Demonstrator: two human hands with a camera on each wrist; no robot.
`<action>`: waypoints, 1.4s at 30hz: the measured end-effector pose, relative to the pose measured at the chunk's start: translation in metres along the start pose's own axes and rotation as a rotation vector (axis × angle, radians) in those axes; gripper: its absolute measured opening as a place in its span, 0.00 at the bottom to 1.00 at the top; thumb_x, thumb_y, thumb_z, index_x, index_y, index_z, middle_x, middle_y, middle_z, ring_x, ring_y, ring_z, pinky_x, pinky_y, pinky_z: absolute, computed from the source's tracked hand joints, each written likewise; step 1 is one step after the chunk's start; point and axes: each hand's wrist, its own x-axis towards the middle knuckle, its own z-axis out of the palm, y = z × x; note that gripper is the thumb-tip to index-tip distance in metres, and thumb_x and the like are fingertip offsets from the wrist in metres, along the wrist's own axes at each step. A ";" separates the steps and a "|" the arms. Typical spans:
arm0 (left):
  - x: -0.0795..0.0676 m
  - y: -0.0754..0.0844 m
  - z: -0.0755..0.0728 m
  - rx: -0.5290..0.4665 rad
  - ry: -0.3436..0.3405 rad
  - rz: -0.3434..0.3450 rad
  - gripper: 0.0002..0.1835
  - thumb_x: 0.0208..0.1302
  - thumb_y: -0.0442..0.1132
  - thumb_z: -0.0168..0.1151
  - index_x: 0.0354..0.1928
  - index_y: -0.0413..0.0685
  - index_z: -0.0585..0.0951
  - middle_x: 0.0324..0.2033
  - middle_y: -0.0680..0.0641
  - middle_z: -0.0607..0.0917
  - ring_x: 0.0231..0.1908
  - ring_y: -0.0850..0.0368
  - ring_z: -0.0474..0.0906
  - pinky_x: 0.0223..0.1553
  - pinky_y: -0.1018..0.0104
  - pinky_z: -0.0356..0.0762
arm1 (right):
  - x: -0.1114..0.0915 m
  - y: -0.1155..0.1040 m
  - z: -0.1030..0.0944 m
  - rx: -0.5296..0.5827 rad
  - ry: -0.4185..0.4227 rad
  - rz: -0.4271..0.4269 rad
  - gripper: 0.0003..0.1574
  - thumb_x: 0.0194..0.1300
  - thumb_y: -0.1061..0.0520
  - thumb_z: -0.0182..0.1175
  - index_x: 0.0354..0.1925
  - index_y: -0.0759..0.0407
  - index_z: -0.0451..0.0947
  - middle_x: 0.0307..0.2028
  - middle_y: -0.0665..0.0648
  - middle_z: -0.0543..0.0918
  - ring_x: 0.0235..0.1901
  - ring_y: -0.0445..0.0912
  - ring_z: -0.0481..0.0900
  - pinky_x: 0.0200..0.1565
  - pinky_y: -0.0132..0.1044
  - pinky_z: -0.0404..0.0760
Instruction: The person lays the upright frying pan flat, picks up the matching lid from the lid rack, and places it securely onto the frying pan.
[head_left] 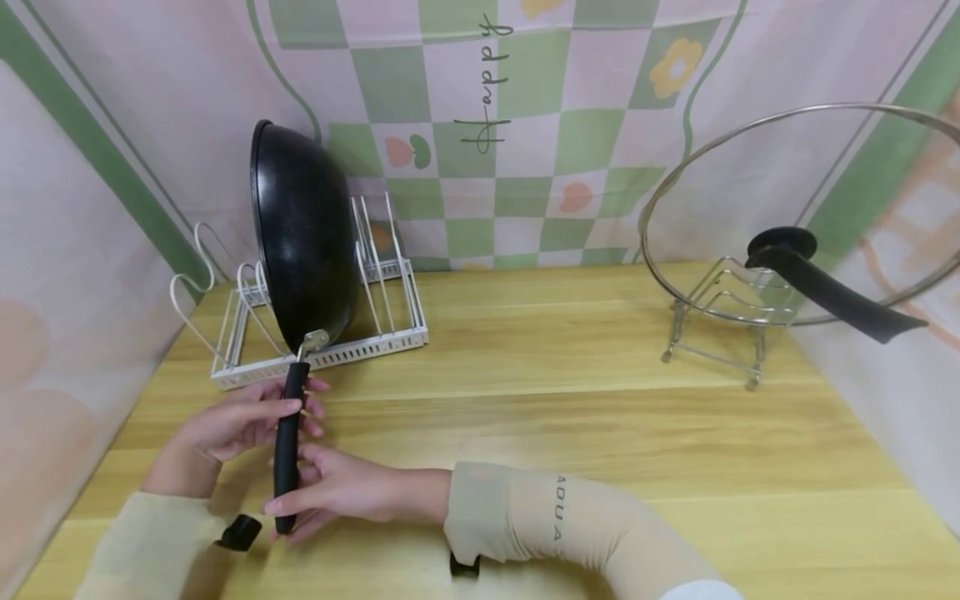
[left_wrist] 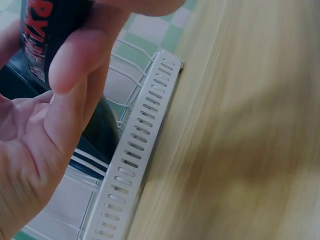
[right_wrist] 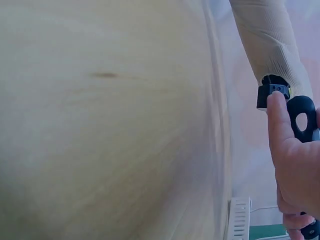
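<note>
A black wok (head_left: 307, 233) stands on its side between the wires of a white pot rack (head_left: 367, 348), its long black handle (head_left: 287, 454) pointing toward me. My left hand (head_left: 236, 421) holds the handle near the wok, thumb on one side and fingers on the other. Lower down, my right hand (head_left: 352, 487) grips the handle by its end. Red lettering shows on the handle (left_wrist: 37, 35) in the left wrist view. The right wrist view has the handle's looped end (right_wrist: 295, 105) beside my right hand (right_wrist: 300, 167).
On the right, a large glass lid (head_left: 660, 225) with a black handle rests on a small metal rack (head_left: 712, 358). Both racks stand on a wooden table (head_left: 540, 400). A checkered cloth (head_left: 525, 158) hangs behind, with pale cloth walls at the sides.
</note>
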 end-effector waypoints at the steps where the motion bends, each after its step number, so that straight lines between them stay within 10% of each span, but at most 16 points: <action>1: 0.000 0.000 0.000 0.007 -0.004 0.003 0.25 0.78 0.24 0.34 0.68 0.45 0.71 0.53 0.43 0.83 0.52 0.50 0.84 0.52 0.58 0.82 | 0.000 0.000 0.000 0.000 0.004 -0.003 0.31 0.74 0.74 0.52 0.70 0.60 0.59 0.46 0.72 0.82 0.51 0.71 0.81 0.48 0.48 0.86; 10: 0.003 0.002 0.001 -0.041 0.001 -0.011 0.23 0.80 0.26 0.32 0.66 0.46 0.72 0.52 0.45 0.85 0.50 0.53 0.85 0.51 0.60 0.83 | 0.001 -0.006 0.002 0.036 0.032 0.008 0.20 0.76 0.70 0.52 0.63 0.63 0.64 0.35 0.53 0.79 0.56 0.72 0.77 0.49 0.47 0.85; 42: 0.006 0.003 0.006 -0.056 0.020 0.014 0.16 0.77 0.22 0.36 0.58 0.42 0.68 0.45 0.51 0.79 0.40 0.62 0.78 0.44 0.68 0.80 | 0.006 -0.006 -0.003 -0.023 0.081 0.047 0.20 0.74 0.70 0.56 0.61 0.64 0.69 0.38 0.57 0.85 0.47 0.61 0.86 0.45 0.46 0.86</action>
